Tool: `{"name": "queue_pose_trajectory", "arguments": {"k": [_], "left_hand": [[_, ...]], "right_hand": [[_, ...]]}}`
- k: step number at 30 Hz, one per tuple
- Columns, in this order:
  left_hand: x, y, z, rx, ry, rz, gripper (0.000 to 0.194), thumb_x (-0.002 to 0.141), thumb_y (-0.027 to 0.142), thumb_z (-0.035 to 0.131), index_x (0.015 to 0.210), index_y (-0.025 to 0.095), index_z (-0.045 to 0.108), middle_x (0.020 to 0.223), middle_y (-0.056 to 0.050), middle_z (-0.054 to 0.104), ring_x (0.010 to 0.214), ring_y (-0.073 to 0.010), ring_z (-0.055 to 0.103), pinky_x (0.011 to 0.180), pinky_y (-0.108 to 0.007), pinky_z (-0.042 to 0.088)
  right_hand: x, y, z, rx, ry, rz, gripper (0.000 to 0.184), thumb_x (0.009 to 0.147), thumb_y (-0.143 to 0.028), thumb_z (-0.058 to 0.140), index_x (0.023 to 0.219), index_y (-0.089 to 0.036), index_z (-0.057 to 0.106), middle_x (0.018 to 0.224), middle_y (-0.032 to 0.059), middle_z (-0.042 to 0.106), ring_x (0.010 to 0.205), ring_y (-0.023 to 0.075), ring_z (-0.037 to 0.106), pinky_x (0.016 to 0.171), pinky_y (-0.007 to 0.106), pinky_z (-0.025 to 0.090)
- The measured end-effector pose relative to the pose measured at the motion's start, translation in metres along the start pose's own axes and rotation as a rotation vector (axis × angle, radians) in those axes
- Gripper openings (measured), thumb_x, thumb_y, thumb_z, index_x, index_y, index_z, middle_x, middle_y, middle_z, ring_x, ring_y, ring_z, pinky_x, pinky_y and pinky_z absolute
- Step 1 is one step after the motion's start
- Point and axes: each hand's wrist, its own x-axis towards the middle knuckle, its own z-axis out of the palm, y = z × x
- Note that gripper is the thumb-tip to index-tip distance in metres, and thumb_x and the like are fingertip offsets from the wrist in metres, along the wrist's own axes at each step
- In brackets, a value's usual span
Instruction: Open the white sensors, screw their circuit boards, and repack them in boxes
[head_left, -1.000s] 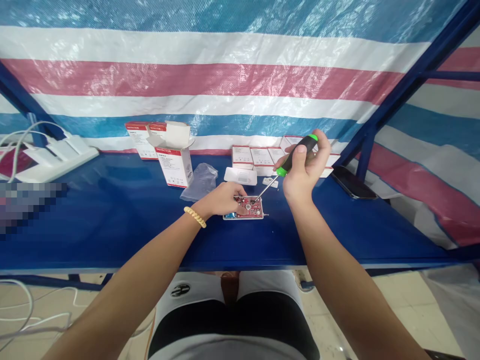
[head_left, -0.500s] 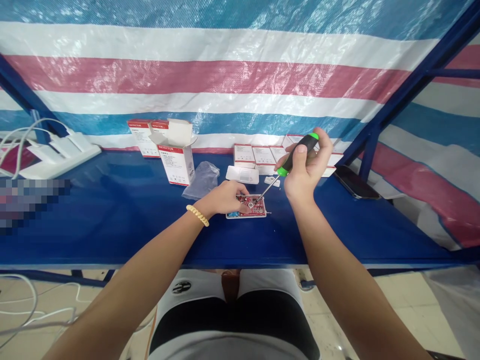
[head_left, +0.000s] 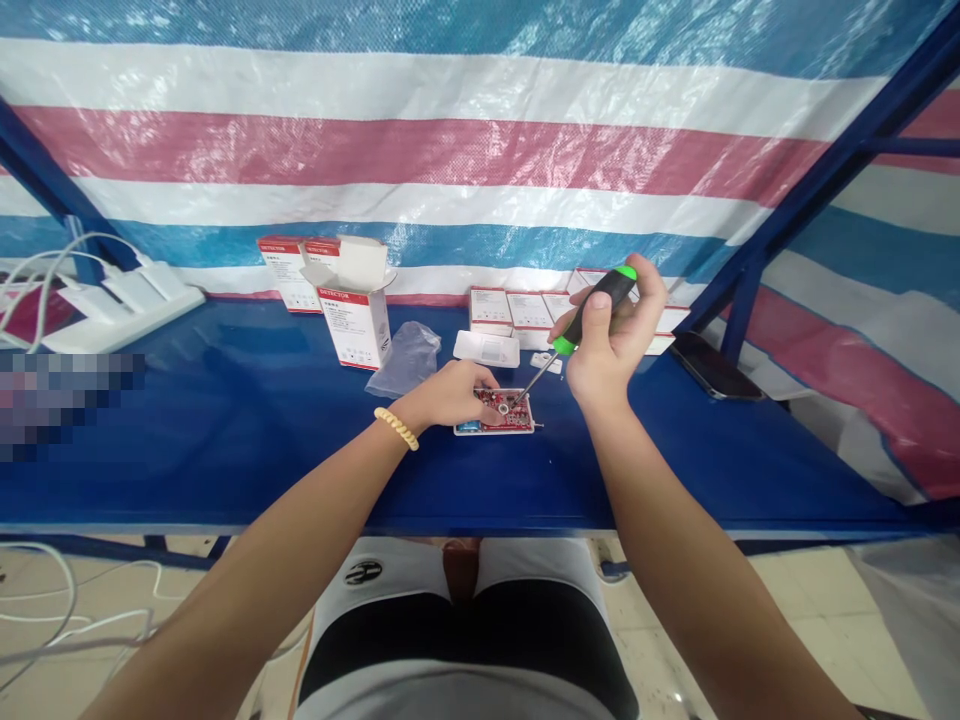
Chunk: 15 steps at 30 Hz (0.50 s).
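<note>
A small white casing with a red circuit board [head_left: 520, 413] inside lies on the blue table. My left hand [head_left: 454, 393] grips its left part, thumb over the board. My right hand [head_left: 611, 345] is wrapped round the black and green handle of a screwdriver [head_left: 598, 308]. The shaft slants down to the left, its tip at the board near a round part. Just behind the casing lies a white cover [head_left: 487, 349]. Beside that cover is a small white piece [head_left: 546, 362]. A clear plastic bag [head_left: 406, 358] lies behind my left hand.
An open detector box [head_left: 354, 325] stands at back left, with more boxes behind it. A row of white boxes [head_left: 529, 312] lines the back. A dark phone [head_left: 715, 366] lies at the right, a white power strip [head_left: 124, 318] with plugs at the left. The table's front edge [head_left: 480, 531] is close to my body.
Both hands and the screwdriver hold nearly the same pose on the circuit board. The whole view has shifted very slightly.
</note>
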Motion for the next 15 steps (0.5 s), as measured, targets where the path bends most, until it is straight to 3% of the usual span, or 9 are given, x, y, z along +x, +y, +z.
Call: {"name": "queue_pose_trajectory", "arguments": {"k": [15], "left_hand": [[0.001,0.004,-0.003,0.042,-0.007,-0.067,0.031,0.062,0.041,0.074,0.084,0.019,0.077,0.069,-0.001,0.069,0.065,-0.017,0.059,0.056,-0.027,0.036]], "right_hand": [[-0.008,-0.014,0.007,-0.01,-0.017,-0.083,0.051,0.084,-0.058,0.057,0.13,-0.041,0.041,0.1,0.0041,0.061,0.081,0.0227,0.071,0.048,0.033,0.057]]}}
